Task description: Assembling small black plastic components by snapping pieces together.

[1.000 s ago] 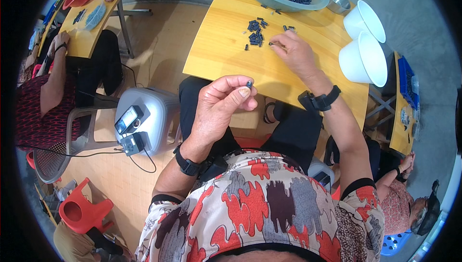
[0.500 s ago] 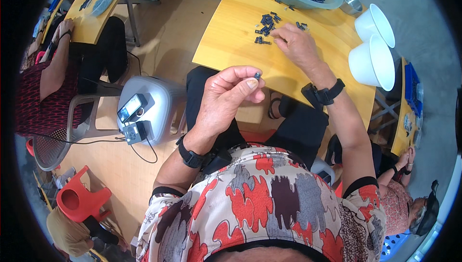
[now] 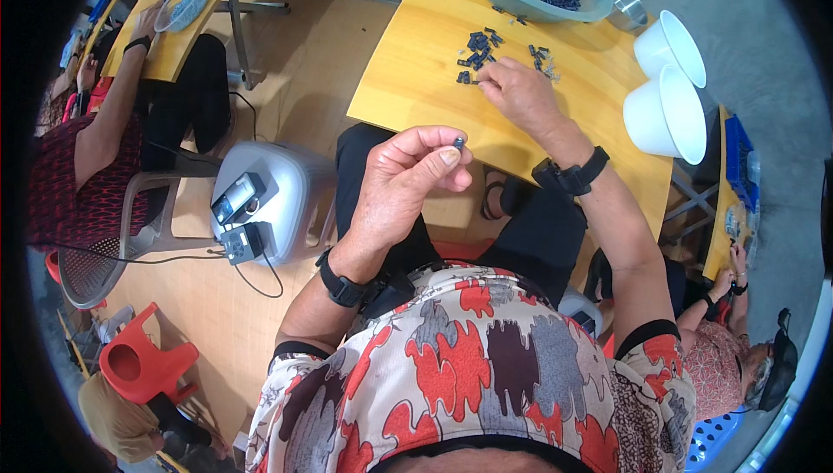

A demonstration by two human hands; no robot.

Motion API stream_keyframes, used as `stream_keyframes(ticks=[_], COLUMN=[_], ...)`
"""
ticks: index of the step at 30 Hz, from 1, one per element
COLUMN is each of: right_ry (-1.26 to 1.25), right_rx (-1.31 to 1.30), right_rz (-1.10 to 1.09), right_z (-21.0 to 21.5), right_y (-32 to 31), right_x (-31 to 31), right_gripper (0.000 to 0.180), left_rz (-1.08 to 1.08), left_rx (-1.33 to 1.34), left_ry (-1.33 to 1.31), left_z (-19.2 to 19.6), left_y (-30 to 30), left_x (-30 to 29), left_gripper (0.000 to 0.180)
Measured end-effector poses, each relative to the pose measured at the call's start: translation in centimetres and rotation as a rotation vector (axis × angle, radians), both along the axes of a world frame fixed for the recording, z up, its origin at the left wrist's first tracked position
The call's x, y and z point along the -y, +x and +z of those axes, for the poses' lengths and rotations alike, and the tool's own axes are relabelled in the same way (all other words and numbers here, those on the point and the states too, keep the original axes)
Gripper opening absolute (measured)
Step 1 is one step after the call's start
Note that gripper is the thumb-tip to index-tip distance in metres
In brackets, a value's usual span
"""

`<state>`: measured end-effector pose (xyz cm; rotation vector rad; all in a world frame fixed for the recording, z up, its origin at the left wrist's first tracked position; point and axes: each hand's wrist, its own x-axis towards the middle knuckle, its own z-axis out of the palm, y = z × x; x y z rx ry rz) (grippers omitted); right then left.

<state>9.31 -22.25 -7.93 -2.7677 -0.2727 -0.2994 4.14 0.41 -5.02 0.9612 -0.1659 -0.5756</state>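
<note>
My left hand (image 3: 412, 169) is in front of the table's near edge, pinching a small dark cylindrical part (image 3: 458, 142) upright between thumb and forefinger. My right hand (image 3: 522, 98) reaches over the yellow table (image 3: 408, 65), its thumb and fingertips closed beside a loose pile of small black cylindrical parts (image 3: 477, 48). The fingertips are right against the nearest black pieces; whether one is in the pinch is too small to tell. A smaller group of black and clear bits (image 3: 542, 61) lies just right of that hand.
A large translucent bowl (image 3: 599, 0) full of similar dark parts stands at the far side, with a metal bowl (image 3: 626, 4) beside it. Two white tubs (image 3: 651, 113) are at the table's right edge. A grey stool (image 3: 295, 180) with small devices stands left. Other people sit nearby.
My right hand has shifted left and slightly nearer, uncovering the small bits to its right. My left hand still holds its part, almost in place. At far left, a co-worker's hand has moved onto their table.
</note>
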Motion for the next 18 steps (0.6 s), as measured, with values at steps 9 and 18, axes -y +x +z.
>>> stream_keyframes(ticks=[9, 18], right_ry=[0.743, 0.629], right_rx=[-0.139, 0.013], right_rz=[0.026, 0.246], right_z=[8.5, 13.4], right_y=[-5.4, -9.3], right_x=[-2.8, -3.7], right_gripper=[0.008, 0.008], left_rz=[-0.011, -0.070], left_rx=[0.044, 0.137], left_ry=[-0.018, 0.000], left_z=[1.4, 4.1], left_y=[-0.3, -2.0], left_x=[-0.1, 0.5], left_gripper=[0.018, 0.019])
